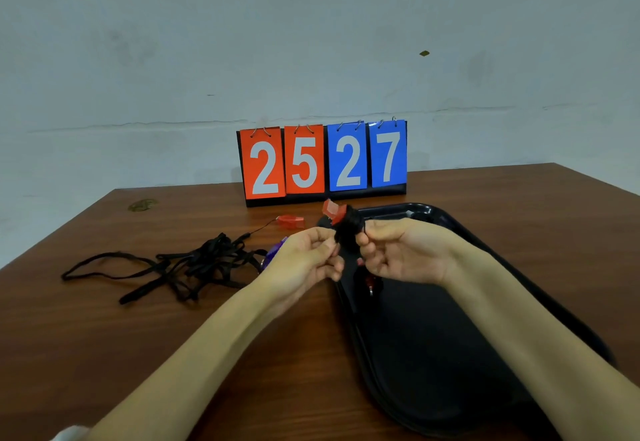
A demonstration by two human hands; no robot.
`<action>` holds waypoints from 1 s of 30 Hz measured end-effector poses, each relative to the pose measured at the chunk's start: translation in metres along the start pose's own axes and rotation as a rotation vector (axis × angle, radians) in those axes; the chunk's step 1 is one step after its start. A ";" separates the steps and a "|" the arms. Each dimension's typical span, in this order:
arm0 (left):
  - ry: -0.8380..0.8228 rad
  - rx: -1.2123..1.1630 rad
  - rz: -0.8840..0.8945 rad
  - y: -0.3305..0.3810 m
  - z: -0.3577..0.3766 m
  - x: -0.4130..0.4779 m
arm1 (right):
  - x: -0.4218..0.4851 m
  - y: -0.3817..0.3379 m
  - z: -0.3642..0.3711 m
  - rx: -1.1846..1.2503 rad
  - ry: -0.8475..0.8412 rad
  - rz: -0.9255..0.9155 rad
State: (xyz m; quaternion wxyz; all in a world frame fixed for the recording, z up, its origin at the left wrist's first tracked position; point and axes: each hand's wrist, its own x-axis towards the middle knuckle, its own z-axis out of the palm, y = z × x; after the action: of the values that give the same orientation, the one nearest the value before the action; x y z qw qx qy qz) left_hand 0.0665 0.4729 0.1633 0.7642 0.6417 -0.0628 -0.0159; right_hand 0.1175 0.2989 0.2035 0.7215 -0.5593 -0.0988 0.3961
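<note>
Both hands are raised over the near-left corner of a black tray (pixel 450 354). Between them is a red whistle (pixel 333 211) with its black lanyard wound into a dark bundle (pixel 348 232). My left hand (pixel 304 257) pinches the bundle's left side with curled fingers. My right hand (pixel 398 250) grips its right side. Part of the bundle is hidden by the fingers. A small red and metal piece (pixel 370 283) shows just below the hands, over the tray.
A tangle of loose black lanyards (pixel 166 267) lies on the wooden table (pixel 138 354) to the left. Another red whistle (pixel 291 221) and a purple one (pixel 272 253) lie behind my left hand. A flip scoreboard (pixel 323 163) reading 25 27 stands at the table's back edge.
</note>
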 end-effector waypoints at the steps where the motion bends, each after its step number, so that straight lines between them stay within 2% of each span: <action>1: 0.066 0.149 0.047 -0.002 0.001 -0.001 | -0.002 -0.003 -0.001 -0.087 0.052 -0.054; 3: 0.194 0.559 0.185 -0.007 0.003 -0.005 | -0.014 -0.010 -0.006 -0.263 0.227 -0.190; 5: 0.165 0.877 0.320 -0.011 0.006 -0.008 | -0.030 -0.009 -0.019 -0.454 0.498 -0.305; 8: -0.001 1.091 0.301 -0.016 0.015 -0.009 | -0.048 0.011 -0.041 -0.726 0.836 -0.327; 11: -0.053 1.245 0.311 -0.022 0.017 -0.009 | -0.057 0.031 -0.041 -0.944 0.945 -0.208; 16: 0.047 1.159 0.347 -0.024 0.021 -0.006 | -0.057 0.038 -0.036 -1.139 1.097 -0.160; 20: 0.028 1.123 0.381 -0.028 0.036 -0.002 | -0.055 0.043 -0.032 -1.248 1.105 -0.134; 24: 0.029 1.207 0.412 -0.032 0.042 -0.002 | -0.059 0.040 -0.029 -1.269 1.093 -0.105; 27: 0.066 1.100 0.375 -0.029 0.035 -0.004 | -0.063 0.035 -0.023 -1.372 1.160 -0.160; 30: 0.147 0.968 0.318 -0.020 0.017 -0.005 | -0.054 0.017 -0.006 -1.408 1.031 -0.273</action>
State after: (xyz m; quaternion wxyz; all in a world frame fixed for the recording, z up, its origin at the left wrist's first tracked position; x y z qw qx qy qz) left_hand 0.0602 0.4530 0.1466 0.3749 0.9039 -0.1061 0.1765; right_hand 0.0772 0.2587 0.2026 0.2054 -0.9662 -0.0479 -0.1480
